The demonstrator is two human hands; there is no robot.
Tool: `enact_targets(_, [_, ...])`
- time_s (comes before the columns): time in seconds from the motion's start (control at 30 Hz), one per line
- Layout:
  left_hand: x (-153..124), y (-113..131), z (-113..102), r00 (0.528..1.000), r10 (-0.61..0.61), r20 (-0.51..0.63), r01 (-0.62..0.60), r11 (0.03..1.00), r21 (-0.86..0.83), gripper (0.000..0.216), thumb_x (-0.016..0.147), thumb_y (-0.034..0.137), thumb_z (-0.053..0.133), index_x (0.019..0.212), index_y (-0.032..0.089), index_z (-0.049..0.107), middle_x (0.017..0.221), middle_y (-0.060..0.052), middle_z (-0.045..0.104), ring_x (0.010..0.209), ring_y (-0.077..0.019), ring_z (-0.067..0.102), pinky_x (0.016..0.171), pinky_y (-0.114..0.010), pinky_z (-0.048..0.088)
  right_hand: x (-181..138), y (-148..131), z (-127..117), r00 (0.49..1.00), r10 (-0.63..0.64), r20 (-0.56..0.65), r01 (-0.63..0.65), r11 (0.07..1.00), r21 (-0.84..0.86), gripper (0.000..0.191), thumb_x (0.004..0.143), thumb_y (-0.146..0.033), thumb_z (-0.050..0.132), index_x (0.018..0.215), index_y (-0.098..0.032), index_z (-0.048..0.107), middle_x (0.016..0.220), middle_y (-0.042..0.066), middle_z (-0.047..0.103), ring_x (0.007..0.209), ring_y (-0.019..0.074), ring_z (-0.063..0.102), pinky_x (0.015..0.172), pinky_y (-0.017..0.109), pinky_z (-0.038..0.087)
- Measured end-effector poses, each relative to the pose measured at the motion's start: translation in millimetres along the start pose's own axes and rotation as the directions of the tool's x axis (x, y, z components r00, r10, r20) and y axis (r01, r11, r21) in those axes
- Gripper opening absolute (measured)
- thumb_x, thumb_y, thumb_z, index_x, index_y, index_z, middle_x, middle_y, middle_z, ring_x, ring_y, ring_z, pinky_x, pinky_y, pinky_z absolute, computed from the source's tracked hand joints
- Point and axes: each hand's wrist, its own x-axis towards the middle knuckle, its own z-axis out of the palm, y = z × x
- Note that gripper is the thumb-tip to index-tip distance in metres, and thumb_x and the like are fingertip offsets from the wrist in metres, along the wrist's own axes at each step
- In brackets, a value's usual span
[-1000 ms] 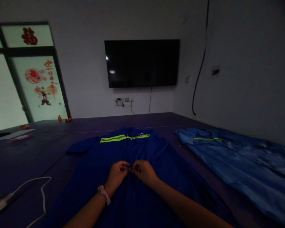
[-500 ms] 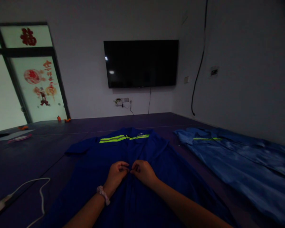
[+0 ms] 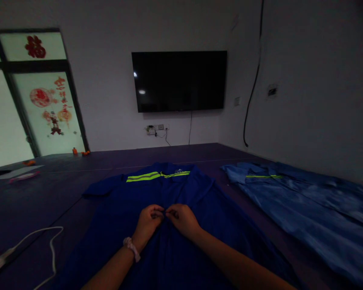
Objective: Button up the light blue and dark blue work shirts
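Note:
A dark blue short-sleeved work shirt (image 3: 115, 217) with yellow-green and grey reflective stripes across its chest lies spread out, collar away from me. Both my hands meet over its front opening, a little below the chest. My left hand (image 3: 150, 221), with a pale scrunchie on the wrist, pinches the front edge between thumb and fingers. Close against it, my right hand (image 3: 183, 219) pinches the same edge from the other side. The dim light and my fingers hide any button there.
On the right lies a lighter blue garment (image 3: 302, 201) with a thin yellow-green stripe. A white cable (image 3: 53, 245) loops over the purple surface (image 3: 75, 181) at left. Small orange items (image 3: 85, 153) sit far left. A black television (image 3: 181, 82) hangs on the wall.
My right fingertips have shifted very slightly left, closer to my left fingertips. The shirt and everything else stay where they were.

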Motion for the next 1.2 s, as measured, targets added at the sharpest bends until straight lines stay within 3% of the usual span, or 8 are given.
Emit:
enact_targets(0.27, [1.2,-0.6,0.5,1.0,0.02,-0.008,-0.019,0.997,0.069,0.027,0.056,0.012,0.053,0.081,0.013,0.061,0.067,-0.001,0.065,0.058,-0.0127,0.057,0.053,-0.021,0.039,-1.6,-4.9,-3.8,1.0,0.015,-0.002,-0.015,0.993,-0.115,0.014,0.075,-0.019,0.053,0.075,-0.02,0.067,0.074,0.0,0.067,0.064,0.012,0.059,0.056,0.02,0.037])
enact_targets(0.57, [1.4,-1.8,-0.2,0.993,0.118,0.001,-0.117,0.984,0.137,0.02,0.063,0.021,0.056,0.08,0.014,0.062,0.078,-0.005,0.068,0.075,-0.018,0.063,0.071,-0.028,0.046,-3.3,-7.0,-5.1,1.0,0.013,0.024,-0.009,0.986,-0.167,0.014,0.077,-0.017,0.051,0.08,-0.02,0.064,0.076,0.0,0.066,0.067,0.0117,0.058,0.057,0.02,0.036])
enact_targets(1.2, [2.7,-4.2,-0.5,0.997,0.076,-0.008,-0.075,0.99,0.121,0.02,0.062,0.019,0.056,0.08,0.013,0.064,0.071,-0.004,0.067,0.066,-0.0163,0.061,0.06,-0.024,0.044,-3.5,-7.1,-3.7,0.999,-0.026,0.042,0.033,0.984,-0.173,0.012,0.078,-0.016,0.05,0.08,-0.019,0.062,0.079,0.001,0.065,0.071,0.0124,0.057,0.061,0.021,0.036])
